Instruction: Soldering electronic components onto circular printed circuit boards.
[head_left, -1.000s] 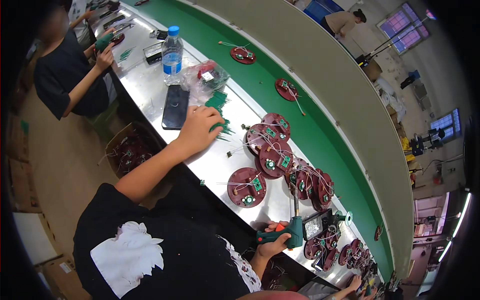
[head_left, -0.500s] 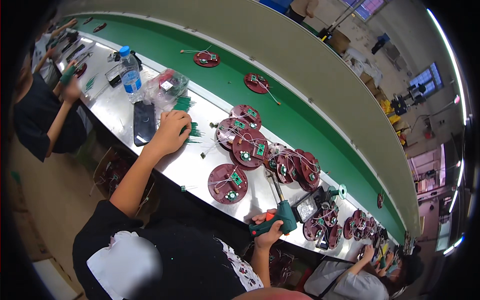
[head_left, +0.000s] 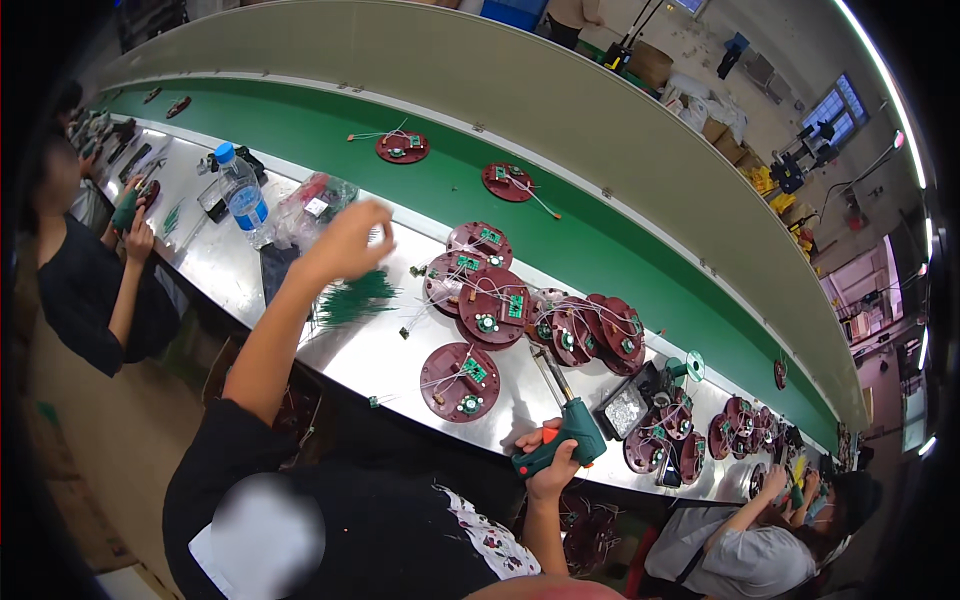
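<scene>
My left hand is raised over the bench, thumb and forefinger bent together in a pinch; anything between the fingertips is too small to make out. Just below it lies a loose pile of short green wires. My right hand grips a green soldering gun with a red trigger, its metal tip pointing up toward the far side. Left of that tip, a single dark red round plate with green circuit boards and white wires lies flat. Behind it, similar plates overlap in a stack.
A water bottle, a plastic bag and a partly hidden phone sit at the left. Right of the soldering gun are a small metal-filled box and a green spool. Two more plates rest on the green strip. Co-workers sit either side.
My left hand has lifted off the green wires and moved up and away, uncovering the pile. The soldering gun stays in my right hand, and the whole view has shifted slightly.
</scene>
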